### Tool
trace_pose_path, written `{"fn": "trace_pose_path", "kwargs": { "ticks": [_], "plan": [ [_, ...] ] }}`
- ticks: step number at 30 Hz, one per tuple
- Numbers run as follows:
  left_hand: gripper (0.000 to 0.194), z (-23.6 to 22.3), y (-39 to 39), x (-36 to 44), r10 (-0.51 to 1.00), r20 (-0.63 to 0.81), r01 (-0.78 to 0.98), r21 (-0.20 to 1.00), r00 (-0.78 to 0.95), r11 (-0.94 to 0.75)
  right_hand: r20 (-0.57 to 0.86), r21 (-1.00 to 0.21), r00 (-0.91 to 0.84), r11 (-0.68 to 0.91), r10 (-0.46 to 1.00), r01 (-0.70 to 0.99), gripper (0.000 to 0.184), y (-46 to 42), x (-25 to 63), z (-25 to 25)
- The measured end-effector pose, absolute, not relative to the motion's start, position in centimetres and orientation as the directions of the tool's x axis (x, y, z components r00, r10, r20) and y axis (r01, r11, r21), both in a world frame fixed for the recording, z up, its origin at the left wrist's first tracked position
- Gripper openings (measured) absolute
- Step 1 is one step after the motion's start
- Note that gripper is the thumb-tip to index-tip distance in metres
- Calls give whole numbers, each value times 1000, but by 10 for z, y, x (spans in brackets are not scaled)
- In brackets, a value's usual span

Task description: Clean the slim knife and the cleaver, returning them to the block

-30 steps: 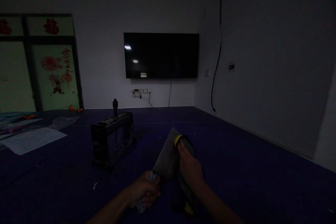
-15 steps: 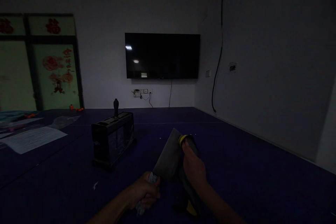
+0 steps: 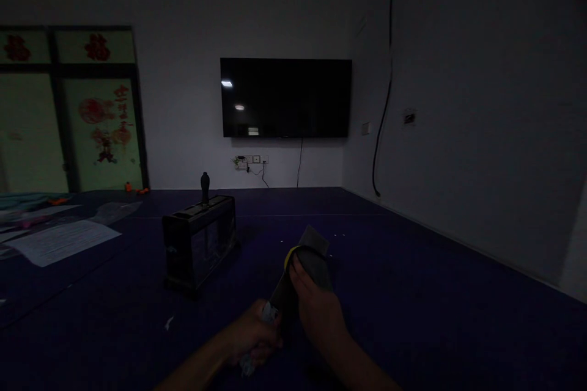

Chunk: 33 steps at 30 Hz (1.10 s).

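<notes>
In this dim room my left hand (image 3: pixel 252 336) is closed round the pale handle of a broad cleaver (image 3: pixel 313 238), whose grey blade points up and away from me. My right hand (image 3: pixel 316 308) is closed on a dark cloth with a yellow edge (image 3: pixel 307 263) and presses it over the middle of the blade. Only the blade's far corner shows above the cloth. To the left, on the dark blue surface (image 3: pixel 413 293), stands a black knife block (image 3: pixel 198 241) with one dark handle (image 3: pixel 205 185) sticking up from it.
Papers and plastic sheets (image 3: pixel 64 238) lie at the far left of the surface. A dark television (image 3: pixel 287 98) hangs on the far wall above power sockets (image 3: pixel 250 160). A white wall with a hanging black cable (image 3: pixel 383 104) bounds the right side.
My right hand has slid the yellow-edged cloth leftward onto the blade, which it now covers mostly. The left hand still holds the handle in the same place.
</notes>
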<state>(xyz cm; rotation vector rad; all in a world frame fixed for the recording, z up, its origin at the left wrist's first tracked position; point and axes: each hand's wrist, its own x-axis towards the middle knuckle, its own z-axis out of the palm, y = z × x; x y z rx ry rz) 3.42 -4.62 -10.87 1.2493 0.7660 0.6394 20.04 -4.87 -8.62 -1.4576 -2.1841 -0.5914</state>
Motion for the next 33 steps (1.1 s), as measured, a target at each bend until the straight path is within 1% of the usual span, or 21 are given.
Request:
{"fn": "trace_pose_path", "kwargs": {
  "ticks": [3,7,10,16,22,28,33],
  "plan": [
    [32,-106,-47,34,783,-172,29,981,598,193,569,143,-375,361,732,922,69,-50,199,-86],
    [37,-107,-47,34,799,-178,2,977,574,215,582,160,-379,356,719,921,68,-45,203,-88],
    [36,-110,-46,34,786,-177,-2,975,592,221,596,149,-346,324,724,934,69,-40,207,-90],
    [31,-110,-45,34,771,-191,29,975,607,219,600,138,-277,243,751,960,64,-34,214,-89],
    [36,-113,-45,32,780,-157,3,981,606,195,635,32,-147,164,759,986,55,-25,228,-91],
    [36,-114,-46,32,778,-161,-29,974,607,224,679,-53,-80,157,730,986,57,-16,243,-93],
    [35,-113,-47,33,791,-150,-29,978,594,207,692,-117,-5,120,722,986,53,-12,250,-91]
  ]
}}
